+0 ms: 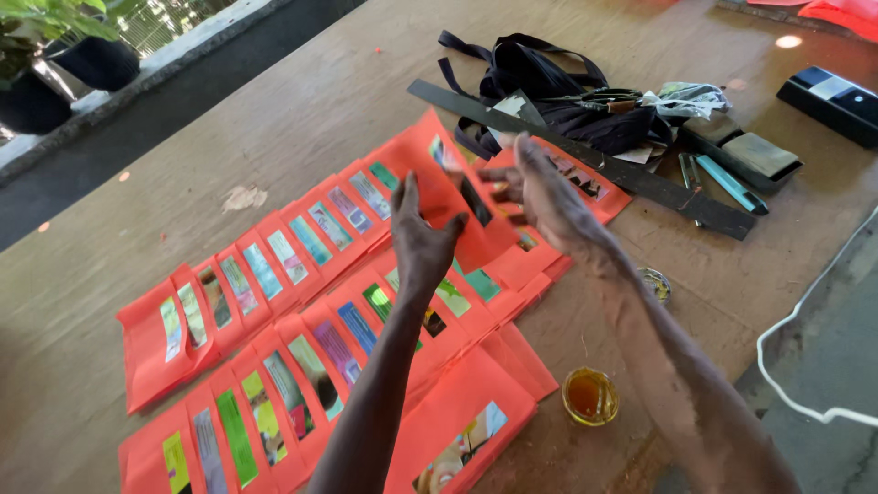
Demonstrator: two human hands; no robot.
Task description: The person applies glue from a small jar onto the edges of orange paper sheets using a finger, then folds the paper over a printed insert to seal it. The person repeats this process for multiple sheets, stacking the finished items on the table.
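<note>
Both hands are raised over a bare wooden tabletop (274, 119) with a rough, scuffed surface. The left hand (422, 240) has its fingers straight and spread, thumb out, flat against the near edge of an orange paper envelope (453, 197) that is tilted up off the table. The right hand (541, 192) is at the envelope's far right edge, fingers loosely curled; whether it pinches the paper cannot be told.

Below and to the left lie two overlapping rows of orange envelopes (274, 311), each flat and rectangular, with a small coloured picture strip.

Far side: a long dark flat ruler (640, 183) and a black strapped bag (549, 91).

Near right: a small round cup of amber liquid (590, 396).
</note>
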